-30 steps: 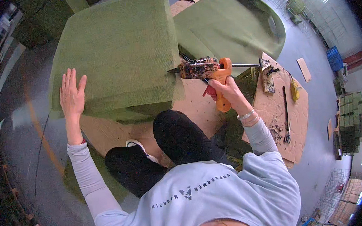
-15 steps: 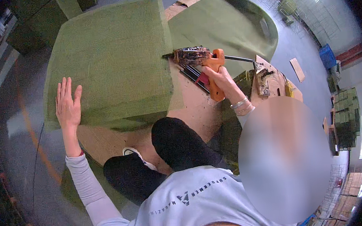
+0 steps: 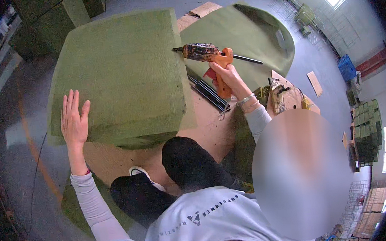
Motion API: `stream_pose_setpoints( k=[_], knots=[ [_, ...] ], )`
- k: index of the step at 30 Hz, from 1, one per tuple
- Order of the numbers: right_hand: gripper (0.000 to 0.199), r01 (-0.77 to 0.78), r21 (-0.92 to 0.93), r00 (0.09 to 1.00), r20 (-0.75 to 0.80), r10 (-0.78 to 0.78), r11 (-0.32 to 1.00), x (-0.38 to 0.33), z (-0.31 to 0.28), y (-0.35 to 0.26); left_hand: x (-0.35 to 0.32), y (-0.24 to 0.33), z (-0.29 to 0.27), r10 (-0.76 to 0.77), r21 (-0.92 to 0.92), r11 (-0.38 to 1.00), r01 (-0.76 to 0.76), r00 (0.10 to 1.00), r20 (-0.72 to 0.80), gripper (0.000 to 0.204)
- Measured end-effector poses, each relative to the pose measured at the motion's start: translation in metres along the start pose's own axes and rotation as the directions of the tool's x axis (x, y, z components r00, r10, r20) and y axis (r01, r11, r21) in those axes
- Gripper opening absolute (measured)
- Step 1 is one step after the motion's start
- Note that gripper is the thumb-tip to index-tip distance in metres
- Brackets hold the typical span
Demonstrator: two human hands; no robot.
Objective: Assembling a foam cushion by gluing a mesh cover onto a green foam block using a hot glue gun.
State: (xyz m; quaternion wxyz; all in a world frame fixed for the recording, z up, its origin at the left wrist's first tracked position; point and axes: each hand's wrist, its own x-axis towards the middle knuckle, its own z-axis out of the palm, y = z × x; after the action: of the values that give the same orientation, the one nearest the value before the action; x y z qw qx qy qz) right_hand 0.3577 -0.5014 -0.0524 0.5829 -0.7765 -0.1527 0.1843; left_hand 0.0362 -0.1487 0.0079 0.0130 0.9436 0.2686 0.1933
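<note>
The person kneels on a sheet of cardboard [image 3: 212, 132] with a big green felt-covered block [image 3: 120, 76] in front of them. The left hand [image 3: 74, 119] lies flat and open on the block's near left corner, fingers spread, pressing the felt down and gripping nothing. The right hand [image 3: 225, 74] is closed around the orange handle of a glue gun [image 3: 205, 53], held up over the block's right edge with the nozzle pointing left toward the top face; the tip looks just clear of the felt, though the angle makes that hard to be sure of.

The step in hand reads as fixing the felt cover to the block: one hand smooths while the other brings the gun to the edge. A next pass of glue would call for the nozzle to come down to the seam along the right side, with the flat hand keeping the fabric taut.

A second green felt piece [image 3: 245, 33] lies on the floor behind the gun, and a bundle of dark rods [image 3: 206, 91] lies on the cardboard beside the block. As for containers, a blue crate [image 3: 347, 68] stands far off to the right; what it holds cannot be seen.
</note>
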Motion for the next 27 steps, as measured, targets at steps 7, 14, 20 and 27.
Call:
stream_pose_setpoints(
  k=[7,14,20,27],
  knots=[
    [0.035,0.024,0.023,1.0,-0.019,-0.024,0.999,0.039,0.001,-0.014,0.0,0.005,-0.003,-0.025,-0.031,0.999,0.026,0.999,0.027,0.06],
    [0.034,0.099,0.174,0.994,0.033,-0.107,0.98,0.055,0.012,-0.033,-0.003,0.005,-0.004,-0.047,-0.043,0.998,0.049,0.998,0.043,0.059],
    [0.034,0.063,0.137,0.997,0.026,-0.067,0.988,0.084,0.006,-0.032,-0.004,0.007,-0.001,-0.045,-0.065,0.997,0.048,0.998,0.048,0.061],
    [0.032,0.067,0.174,0.998,-0.023,-0.064,0.983,0.128,0.011,-0.036,-0.002,0.008,-0.003,-0.046,-0.062,0.997,0.049,0.997,0.055,0.061]
  ],
)
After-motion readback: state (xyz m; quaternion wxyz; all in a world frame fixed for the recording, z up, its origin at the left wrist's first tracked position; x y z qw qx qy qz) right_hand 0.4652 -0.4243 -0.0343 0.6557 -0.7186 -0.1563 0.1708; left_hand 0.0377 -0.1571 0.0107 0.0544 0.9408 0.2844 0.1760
